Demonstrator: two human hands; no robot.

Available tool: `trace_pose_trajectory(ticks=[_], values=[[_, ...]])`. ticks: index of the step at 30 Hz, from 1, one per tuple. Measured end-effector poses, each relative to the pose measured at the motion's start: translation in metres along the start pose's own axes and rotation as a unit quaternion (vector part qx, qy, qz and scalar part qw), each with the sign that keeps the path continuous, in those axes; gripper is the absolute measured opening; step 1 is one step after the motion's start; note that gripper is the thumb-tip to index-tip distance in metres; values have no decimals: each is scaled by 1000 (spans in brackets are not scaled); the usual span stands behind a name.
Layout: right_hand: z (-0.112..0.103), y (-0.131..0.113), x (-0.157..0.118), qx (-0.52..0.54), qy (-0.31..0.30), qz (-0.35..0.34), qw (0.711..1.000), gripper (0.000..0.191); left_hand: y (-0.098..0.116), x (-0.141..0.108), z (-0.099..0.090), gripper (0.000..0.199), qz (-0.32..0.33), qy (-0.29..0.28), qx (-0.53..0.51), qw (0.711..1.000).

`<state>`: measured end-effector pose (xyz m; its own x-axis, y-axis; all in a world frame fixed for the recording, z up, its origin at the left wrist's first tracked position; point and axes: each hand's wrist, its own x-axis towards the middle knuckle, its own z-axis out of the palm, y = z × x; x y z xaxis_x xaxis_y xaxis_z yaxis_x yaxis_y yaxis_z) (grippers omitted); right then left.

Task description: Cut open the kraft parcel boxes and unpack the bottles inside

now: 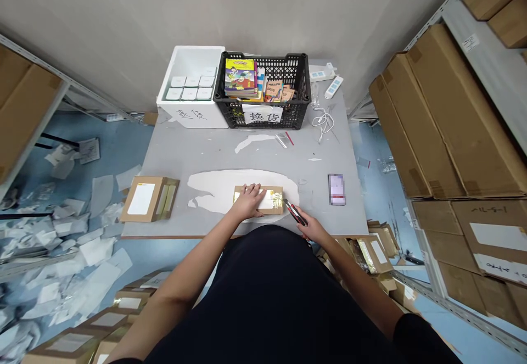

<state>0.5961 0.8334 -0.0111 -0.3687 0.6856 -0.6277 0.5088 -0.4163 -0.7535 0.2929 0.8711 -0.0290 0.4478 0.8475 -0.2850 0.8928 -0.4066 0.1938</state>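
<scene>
A small cardboard box with a white label and shiny tape lies on a white patch of the grey table. My left hand rests on the left part of the box, its fingers spread over the label. In my right hand is a red and black cutter, held just right of the box, its tip close to the taped right end. Whether the tip touches the box cannot be made out.
A larger box stands at the table's left, a phone at the right. Behind are a white foam box, a black crate with books, power strips and a cable. Shelves with cartons flank the table.
</scene>
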Motion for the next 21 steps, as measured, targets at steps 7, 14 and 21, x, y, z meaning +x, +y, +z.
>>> trace_pose_trajectory(ticks=[7, 14, 21], values=[[-1, 5, -2, 4, -23, -1, 1000, 76, 0, 1, 2, 99, -5, -5, -4, 1000], [-2, 12, -7, 9, -43, -5, 999, 78, 0, 0, 1, 100, 0, 0, -8, 1000], [7, 20, -12, 37, -35, 2, 999, 81, 0, 0, 2, 101, -3, 6, -14, 1000]])
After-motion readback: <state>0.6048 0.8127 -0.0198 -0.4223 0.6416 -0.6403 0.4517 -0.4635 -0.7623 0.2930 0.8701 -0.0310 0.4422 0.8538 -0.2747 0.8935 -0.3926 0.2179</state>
